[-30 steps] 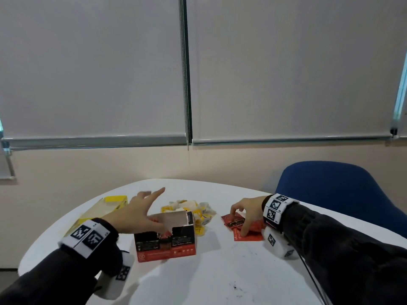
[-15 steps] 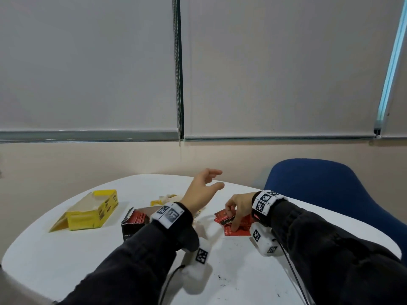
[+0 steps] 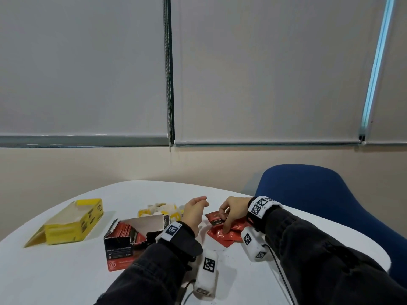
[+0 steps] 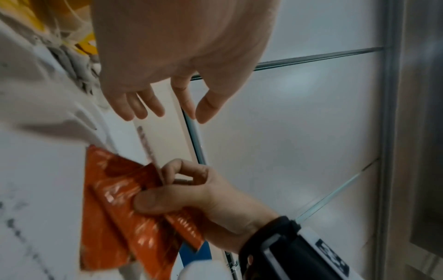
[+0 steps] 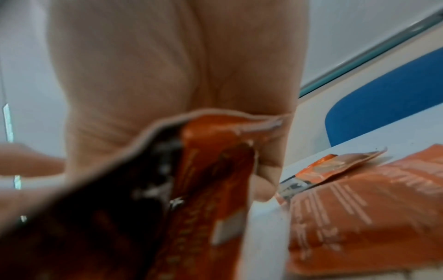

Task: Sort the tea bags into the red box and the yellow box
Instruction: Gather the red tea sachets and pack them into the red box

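Note:
The open red box (image 3: 123,249) stands at the centre-left of the white table and has red tea bags inside. To its left, the open yellow box (image 3: 72,225) lies on its side. Yellow tea bags (image 3: 160,211) are heaped behind the red box. A pile of red tea bags (image 3: 229,234) lies to the right. My right hand (image 3: 223,221) pinches one red tea bag (image 5: 203,180) up from that pile. My left hand (image 3: 203,200) hovers just left of it with its fingers (image 4: 143,106) relaxed and empty.
A blue chair (image 3: 330,205) stands at the table's far right edge. A wall with window blinds runs behind the table. Bare white tabletop (image 3: 55,271) lies in front of the boxes.
My left hand has left the red box and swung right, over to the red pile. My right hand has stayed on the pile and now pinches one red bag.

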Tool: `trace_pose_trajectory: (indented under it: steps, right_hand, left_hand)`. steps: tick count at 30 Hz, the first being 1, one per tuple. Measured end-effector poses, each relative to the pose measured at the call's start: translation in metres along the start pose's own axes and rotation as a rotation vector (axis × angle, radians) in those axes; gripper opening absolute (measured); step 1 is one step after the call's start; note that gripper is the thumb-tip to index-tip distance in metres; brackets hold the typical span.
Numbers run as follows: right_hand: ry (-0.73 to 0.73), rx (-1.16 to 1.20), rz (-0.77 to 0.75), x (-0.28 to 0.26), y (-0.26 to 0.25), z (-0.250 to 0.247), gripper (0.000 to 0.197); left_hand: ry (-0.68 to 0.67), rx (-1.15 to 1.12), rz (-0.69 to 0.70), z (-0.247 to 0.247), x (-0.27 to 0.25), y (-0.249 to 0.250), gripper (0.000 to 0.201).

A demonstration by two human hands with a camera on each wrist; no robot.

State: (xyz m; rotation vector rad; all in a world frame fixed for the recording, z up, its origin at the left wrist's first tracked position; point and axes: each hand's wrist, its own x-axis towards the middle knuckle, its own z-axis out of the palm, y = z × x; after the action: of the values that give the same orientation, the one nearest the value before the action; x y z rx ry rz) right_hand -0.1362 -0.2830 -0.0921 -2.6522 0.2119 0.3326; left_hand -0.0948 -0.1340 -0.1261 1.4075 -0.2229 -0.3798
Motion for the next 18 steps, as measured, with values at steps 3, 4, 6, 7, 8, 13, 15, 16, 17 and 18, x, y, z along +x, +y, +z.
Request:
trace_pose_trajectory:
  steps: [3,4,6,7,8,13,15,16,17,18]
  right_hand:
    - [0.057,0.160,-0.016,0.001,0.006,-0.010,0.030]
    - [0.085,0.217,-0.025,0.002,0.007,-0.013,0.031]
    - [0.171,0.375,-0.051,0.005,0.011,-0.019,0.032]
    - [0.221,0.480,-0.065,0.007,0.012,-0.020,0.032]
    - [0.269,0.590,-0.080,0.010,0.013,-0.020,0.033]
    - [0.453,0.904,-0.133,0.022,0.008,-0.008,0.035]
    - [0.536,0.989,-0.141,0.025,0.007,-0.002,0.034]
    - [0.575,1.033,-0.147,0.026,0.008,0.001,0.033]
    - [0.604,1.070,-0.151,0.026,0.008,0.004,0.032]
    - [0.624,1.094,-0.154,0.026,0.008,0.007,0.031]
  left_hand:
    - [0.017,-0.052,-0.037,0.000,0.005,-0.006,0.027]
    - [0.022,-0.068,-0.051,0.000,0.007,-0.007,0.028]
    - [0.004,-0.107,-0.086,0.001,0.009,-0.008,0.030]
    - [-0.025,-0.144,-0.098,0.000,0.010,-0.009,0.030]
    - [-0.070,-0.187,-0.099,0.000,0.010,-0.010,0.028]
    - [-0.126,-0.320,-0.022,0.002,0.007,-0.013,0.022]
    - [-0.098,-0.312,0.013,0.001,0.006,-0.015,0.019]
    - [-0.091,-0.304,0.014,0.000,0.007,-0.016,0.018]
    - [-0.093,-0.304,0.008,0.000,0.006,-0.017,0.016]
    - [-0.094,-0.301,0.002,0.000,0.006,-0.019,0.015]
